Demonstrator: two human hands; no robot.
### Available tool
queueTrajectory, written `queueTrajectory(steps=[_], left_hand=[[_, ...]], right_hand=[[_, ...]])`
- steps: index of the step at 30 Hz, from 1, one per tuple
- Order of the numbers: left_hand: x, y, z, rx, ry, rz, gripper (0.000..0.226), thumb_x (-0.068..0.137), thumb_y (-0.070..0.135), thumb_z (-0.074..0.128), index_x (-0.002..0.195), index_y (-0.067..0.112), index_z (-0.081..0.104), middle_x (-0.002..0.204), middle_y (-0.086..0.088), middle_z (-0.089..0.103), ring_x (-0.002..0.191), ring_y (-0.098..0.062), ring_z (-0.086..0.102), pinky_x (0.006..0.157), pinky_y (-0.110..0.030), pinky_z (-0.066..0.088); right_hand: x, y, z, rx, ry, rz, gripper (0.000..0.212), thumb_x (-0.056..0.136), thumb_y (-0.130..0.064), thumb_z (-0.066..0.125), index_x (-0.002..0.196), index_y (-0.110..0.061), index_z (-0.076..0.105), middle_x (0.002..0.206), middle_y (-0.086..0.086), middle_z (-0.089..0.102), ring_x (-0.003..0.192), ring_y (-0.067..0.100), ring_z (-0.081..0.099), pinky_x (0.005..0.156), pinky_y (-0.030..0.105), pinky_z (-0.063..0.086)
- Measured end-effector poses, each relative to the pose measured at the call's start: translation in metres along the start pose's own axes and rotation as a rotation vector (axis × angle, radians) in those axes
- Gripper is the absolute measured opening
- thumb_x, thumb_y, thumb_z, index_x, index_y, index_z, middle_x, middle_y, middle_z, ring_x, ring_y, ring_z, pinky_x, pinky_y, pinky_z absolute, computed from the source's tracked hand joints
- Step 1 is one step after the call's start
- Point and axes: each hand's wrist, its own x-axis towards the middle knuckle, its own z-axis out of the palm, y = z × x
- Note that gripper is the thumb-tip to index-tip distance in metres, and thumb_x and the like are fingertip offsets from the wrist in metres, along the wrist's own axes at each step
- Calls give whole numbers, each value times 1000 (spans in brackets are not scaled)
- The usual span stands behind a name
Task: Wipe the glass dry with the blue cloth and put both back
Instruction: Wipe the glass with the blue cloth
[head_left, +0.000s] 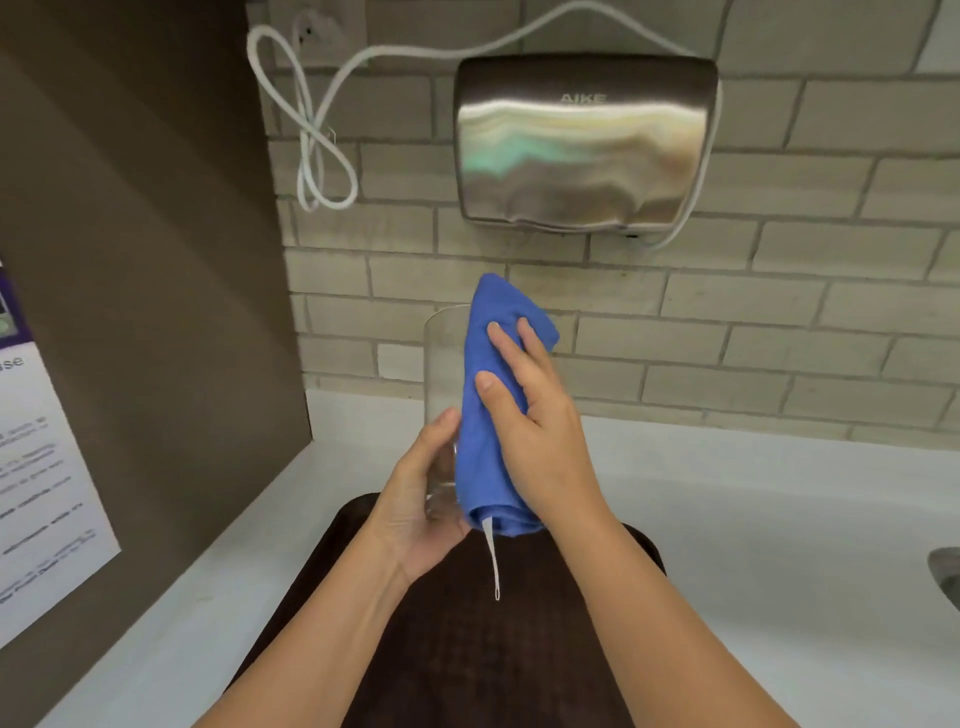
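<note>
A tall clear glass (442, 364) is held upright in the air above a dark brown tray (467, 623). My left hand (421, 499) grips its lower part from the left. The blue cloth (488, 447) is draped down the glass's right side, with a white loop tag hanging from its bottom end. My right hand (530, 421) presses the cloth flat against the glass, fingers pointing up and away. The cloth hides the right half of the glass.
The tray lies on a white counter (753, 519). A steel hand dryer (584, 145) with a white cable hangs on the tiled wall. A brown partition (130, 260) with a poster stands on the left. A sink edge (945, 571) shows at far right.
</note>
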Motion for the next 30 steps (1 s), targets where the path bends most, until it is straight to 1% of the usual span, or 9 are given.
queueTrajectory(steps=[3, 6, 8, 13, 17, 21, 25, 28, 30], left_hand=[[0, 3, 0, 10, 16, -4, 48, 58, 48, 69, 93, 15, 75, 90, -6, 76, 83, -20, 72, 68, -32, 58], [-3, 8, -2, 36, -13, -29, 48, 59, 52, 65, 90, 16, 76, 82, -4, 77, 76, -17, 72, 64, -28, 57], [-5, 8, -3, 35, -32, -51, 50, 58, 54, 67, 89, 16, 76, 80, -3, 77, 74, -16, 72, 63, -26, 57], [-5, 8, 2, -74, -78, 46, 48, 70, 52, 63, 104, 20, 72, 101, 0, 75, 97, -13, 69, 80, -27, 55], [0, 12, -2, -122, -50, 27, 64, 54, 57, 73, 103, 15, 72, 101, -8, 74, 94, -23, 70, 79, -37, 57], [-1, 12, -7, -29, 5, -22, 61, 55, 59, 68, 98, 15, 74, 93, -7, 76, 87, -21, 71, 73, -33, 58], [-2, 10, 1, 173, 149, -14, 72, 62, 64, 61, 116, 16, 62, 96, -6, 72, 87, -19, 69, 76, -34, 56], [-4, 14, 9, 370, 214, 43, 79, 57, 67, 61, 116, 15, 56, 84, 2, 73, 72, -10, 68, 62, -26, 57], [-7, 16, 11, 506, 238, 39, 66, 69, 64, 55, 116, 18, 58, 98, 2, 72, 83, -10, 68, 74, -28, 56]], right_hand=[[-14, 7, 0, 153, 35, 33, 41, 91, -29, 43, 131, -37, 34, 147, -13, 30, 133, -4, 24, 110, 15, 23], [-49, 9, 14, 81, 51, -76, 37, 89, -39, 40, 123, -50, 30, 147, -22, 22, 129, -18, 16, 98, -4, 20], [-58, 9, 17, 7, 35, -139, 41, 89, -35, 38, 127, -46, 29, 143, -30, 13, 127, -23, 10, 93, -8, 16], [-20, -12, 12, -258, -75, -301, 45, 89, -29, 40, 133, -28, 33, 144, -23, 10, 139, 2, 7, 106, 3, 6], [10, -16, 8, 8, -95, -67, 40, 92, -26, 42, 132, -29, 37, 152, -10, 20, 130, -6, 17, 104, 14, 16], [-12, -2, 18, 217, 60, 46, 41, 92, -27, 42, 132, -34, 36, 149, -14, 26, 133, -4, 23, 107, 18, 21], [-21, 9, 14, 205, 161, 47, 43, 91, -25, 45, 132, -33, 36, 148, -13, 28, 133, -3, 25, 104, 11, 24], [-17, 13, 7, 173, 190, 47, 43, 90, -24, 46, 132, -30, 37, 148, -11, 29, 132, -6, 24, 97, -3, 22], [-18, 15, 7, 141, 195, 47, 44, 90, -24, 46, 132, -30, 36, 149, -11, 27, 129, -10, 21, 92, -8, 19]])
